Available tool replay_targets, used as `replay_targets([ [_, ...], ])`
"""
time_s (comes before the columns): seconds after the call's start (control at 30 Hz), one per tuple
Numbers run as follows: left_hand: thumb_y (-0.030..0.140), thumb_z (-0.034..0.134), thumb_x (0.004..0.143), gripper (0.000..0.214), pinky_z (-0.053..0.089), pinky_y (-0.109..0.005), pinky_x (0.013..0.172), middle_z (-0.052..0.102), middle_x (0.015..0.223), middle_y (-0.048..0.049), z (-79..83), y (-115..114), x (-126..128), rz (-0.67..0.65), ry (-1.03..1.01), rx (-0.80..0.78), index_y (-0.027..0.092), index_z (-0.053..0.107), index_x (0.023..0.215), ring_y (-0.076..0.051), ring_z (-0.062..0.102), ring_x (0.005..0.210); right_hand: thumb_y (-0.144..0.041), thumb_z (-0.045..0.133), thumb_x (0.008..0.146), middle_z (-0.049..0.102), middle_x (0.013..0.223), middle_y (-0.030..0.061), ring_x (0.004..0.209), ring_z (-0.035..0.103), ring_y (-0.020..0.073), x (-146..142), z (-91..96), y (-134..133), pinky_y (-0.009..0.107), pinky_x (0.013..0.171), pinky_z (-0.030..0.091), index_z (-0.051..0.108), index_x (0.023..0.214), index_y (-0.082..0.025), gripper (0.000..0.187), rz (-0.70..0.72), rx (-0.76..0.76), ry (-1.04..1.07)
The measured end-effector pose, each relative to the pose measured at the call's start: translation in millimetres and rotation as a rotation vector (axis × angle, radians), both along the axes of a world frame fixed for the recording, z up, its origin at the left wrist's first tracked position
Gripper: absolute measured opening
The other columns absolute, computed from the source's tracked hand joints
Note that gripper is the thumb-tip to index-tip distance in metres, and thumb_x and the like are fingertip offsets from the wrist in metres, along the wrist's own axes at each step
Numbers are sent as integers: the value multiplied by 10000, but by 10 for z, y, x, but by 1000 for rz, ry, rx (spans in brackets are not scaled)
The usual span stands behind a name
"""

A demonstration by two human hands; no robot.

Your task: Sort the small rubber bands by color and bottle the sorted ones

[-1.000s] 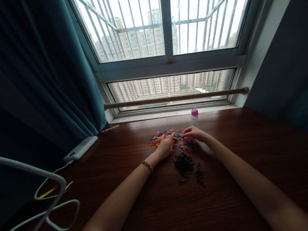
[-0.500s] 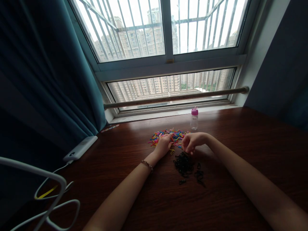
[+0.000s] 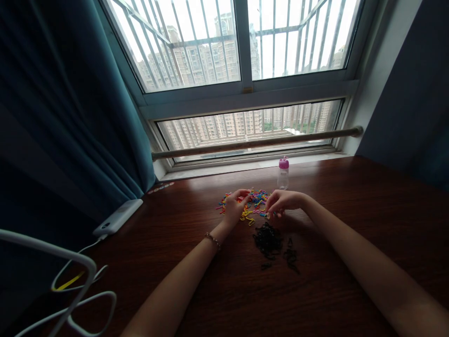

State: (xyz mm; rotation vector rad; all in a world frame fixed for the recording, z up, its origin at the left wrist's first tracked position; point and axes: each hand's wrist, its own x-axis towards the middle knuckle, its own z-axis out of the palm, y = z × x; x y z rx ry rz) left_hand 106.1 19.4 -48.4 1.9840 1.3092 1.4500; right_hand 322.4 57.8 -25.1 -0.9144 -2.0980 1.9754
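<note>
A pile of small looped plastic pieces (image 3: 258,198) in many colours lies on the table, too small to name for certain. My left hand (image 3: 235,207) rests over the pile's left part, thumb and fingers apart, with no piece visibly gripped. Yellow pieces (image 3: 249,220) lie by its thumb side. At the pile's right edge, my right hand (image 3: 278,202) pinches thumb and forefinger together at a pale looped piece (image 3: 267,216). Just nearer to me is a heap of similar black pieces (image 3: 268,239), with a smaller black group (image 3: 291,256) to its right.
A clear bottle with a pink cap (image 3: 283,173) stands behind my right hand. To the left, a white power bank (image 3: 117,216) has a white cable (image 3: 84,262) plugged in. The dark wooden table (image 3: 224,290) reaches the window; a blue curtain (image 3: 119,117) hangs left.
My right hand has lifted slightly away from the black heap, and a pale piece now shows at its fingertips. My left hand has shifted slightly left, its fingers spreading and uncovering more yellow pieces.
</note>
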Motion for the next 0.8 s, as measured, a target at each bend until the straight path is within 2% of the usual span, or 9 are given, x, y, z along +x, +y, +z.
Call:
replay_targets([
  [0.13, 320, 562, 771, 184, 460, -239, 670, 667, 778, -39, 55, -167, 123, -246, 152, 10, 161, 652, 790, -135, 598, 708, -351, 656, 649, 612, 575, 12, 453, 506, 59, -88, -124, 82, 165, 419, 374, 648, 789, -97, 291, -356, 245, 202],
  [0.2, 309, 569, 770, 168, 454, -231, 670, 667, 762, -34, 63, -235, 178, -348, 247, 31, 167, 658, 785, -128, 594, 691, -368, 630, 670, 614, 579, 21, 489, 530, 80, -117, -162, 123, 185, 455, 402, 650, 790, -98, 296, -478, 367, 252],
  [0.27, 306, 557, 781, 168, 450, -230, 671, 667, 764, -30, 59, -253, 194, -379, 317, 54, 177, 661, 808, -127, 594, 689, -371, 604, 690, 643, 645, 46, 571, 576, 116, -140, -176, 152, 219, 525, 446, 653, 805, -103, 296, -559, 487, 282],
  [0.33, 303, 519, 806, 185, 449, -238, 681, 666, 780, -32, 49, -209, 154, -294, 334, 75, 182, 654, 841, -131, 594, 699, -372, 569, 719, 668, 738, 71, 675, 608, 156, -173, -184, 164, 265, 620, 475, 661, 825, -111, 296, -594, 617, 290],
  [0.4, 289, 480, 826, 202, 453, -257, 706, 663, 821, -44, 35, -116, 54, -109, 315, 99, 177, 640, 877, -144, 594, 734, -367, 523, 761, 677, 834, 83, 780, 617, 186, -226, -211, 160, 305, 710, 479, 667, 873, -127, 302, -560, 753, 268],
  [0.5, 254, 465, 823, 213, 447, -307, 777, 647, 896, -74, -7, 57, -162, 197, 330, 118, 158, 614, 940, -182, 582, 835, -340, 459, 822, 635, 1050, 76, 999, 557, 198, -325, -304, 132, 358, 897, 406, 638, 1007, -183, 302, -370, 1006, 182],
  [0.57, 225, 464, 812, 230, 420, -346, 844, 631, 961, -91, -60, 157, -303, 318, 400, 106, 148, 601, 981, -207, 558, 924, -330, 441, 842, 556, 1191, 52, 1134, 463, 197, -372, -379, 108, 391, 992, 309, 593, 1093, -236, 308, -245, 1169, 63],
  [0.67, 219, 454, 812, 250, 362, -395, 919, 607, 1060, -92, -159, 253, -446, 366, 514, 29, 160, 597, 1008, -234, 492, 1066, -343, 416, 858, 518, 1239, 27, 1177, 415, 207, -377, -448, 86, 401, 1005, 280, 560, 1137, -273, 321, -216, 1286, -135],
  [0.8, 257, 427, 834, 249, 362, -388, 914, 607, 1082, -77, -241, 298, -497, 358, 569, -120, 183, 611, 986, -225, 487, 1082, -343, 341, 888, 647, 1014, 68, 1016, 543, 186, -319, -435, 92, 300, 898, 381, 652, 961, -196, 351, -375, 1268, -259],
])
